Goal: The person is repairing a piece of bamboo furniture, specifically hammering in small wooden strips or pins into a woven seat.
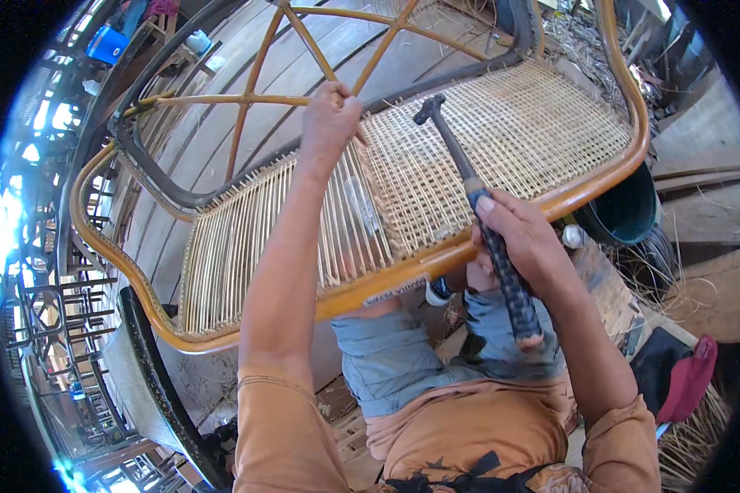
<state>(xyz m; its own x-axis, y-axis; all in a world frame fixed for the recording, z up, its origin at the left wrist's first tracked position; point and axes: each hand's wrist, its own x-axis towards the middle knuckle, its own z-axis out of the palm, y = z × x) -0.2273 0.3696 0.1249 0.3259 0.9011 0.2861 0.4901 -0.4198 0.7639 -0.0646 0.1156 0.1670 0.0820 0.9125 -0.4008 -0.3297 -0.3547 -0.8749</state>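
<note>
A rattan chair frame [362, 297] lies across my lap. Its right part is a finished-looking open cane weave [501, 140]; the left part carries only parallel cane strands [247, 226]. My right hand [524, 238] is closed round the dark wrapped handle of a hammer [450, 140], its head up over the woven cane. My left hand [331, 123] is a fist at the far edge of the seat, by the crossing rattan poles [245, 98]. A thin brown end shows just below the fist, but what it grips is mostly hidden.
A dark green bucket [633, 205] stands at the right, near loose cane strips [674, 271]. A maroon cloth or cap [691, 378] lies at lower right. Another woven piece with a black rim [152, 386] leans at lower left. A blue container [107, 44] is at far left.
</note>
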